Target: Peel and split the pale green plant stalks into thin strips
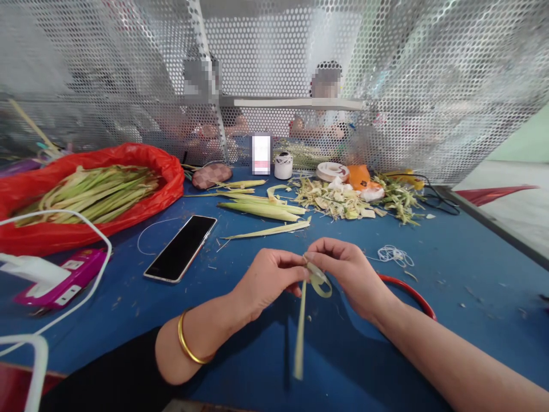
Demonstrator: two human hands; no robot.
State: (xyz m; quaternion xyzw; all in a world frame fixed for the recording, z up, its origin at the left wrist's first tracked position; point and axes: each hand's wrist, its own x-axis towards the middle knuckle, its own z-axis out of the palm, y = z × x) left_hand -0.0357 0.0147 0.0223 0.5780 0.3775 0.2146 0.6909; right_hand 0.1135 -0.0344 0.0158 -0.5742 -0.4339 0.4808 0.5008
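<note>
A pale green leaf strip (pixel 300 337) hangs between my two hands, its long end pointing down over the blue table (pixel 257 377). Its upper part bends into a small loop below my right fingers. My left hand (pixel 274 277) pinches the strip between thumb and fingers. My right hand (pixel 343 272), closed too, pinches it at the top of the loop, fingertips close to the left ones. Just beyond my hands lie more leaf strips (pixel 261 210), side by side. A red curved handle (pixel 412 292) shows partly behind my right wrist.
On the left stand a red bag (pixel 167 194) of long leaves, a purple power strip (pixel 75 280) with white cables, and a phone (pixel 180 249). Leaf scraps (pixel 334 197), a tape roll (pixel 332 171) and white thread (pixel 394 256) lie right. Behind a perforated metal screen (pixel 274 68) sit two people.
</note>
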